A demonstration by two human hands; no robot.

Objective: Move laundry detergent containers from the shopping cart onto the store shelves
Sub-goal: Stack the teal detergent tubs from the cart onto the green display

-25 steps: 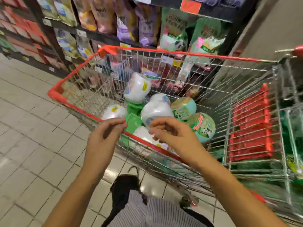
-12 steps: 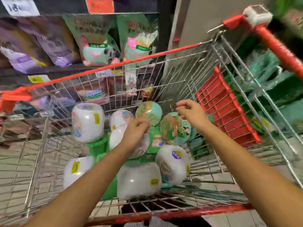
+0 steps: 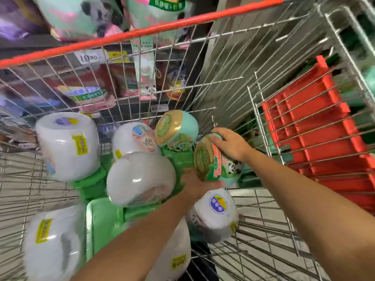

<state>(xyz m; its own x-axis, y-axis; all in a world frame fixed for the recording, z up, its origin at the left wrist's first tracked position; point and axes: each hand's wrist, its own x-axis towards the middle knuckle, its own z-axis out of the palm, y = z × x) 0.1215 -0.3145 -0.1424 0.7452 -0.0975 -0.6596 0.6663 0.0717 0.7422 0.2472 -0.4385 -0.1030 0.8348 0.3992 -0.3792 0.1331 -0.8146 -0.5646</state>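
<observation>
Near white tubs (image 3: 52, 246) (bottom-left) blurred

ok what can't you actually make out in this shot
Head view:
- Left hand fingers: hidden under the green tub it supports.
- White tub at lower left: motion-blurred, yellow label unreadable, cut by the bottom edge.
- Shelf price tag: blurred behind the cart wall.
- Green packs: mostly covered by tubs.

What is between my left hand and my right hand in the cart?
A gold-lidded teal tub, left hand beneath, right hand on top; head view.
</observation>
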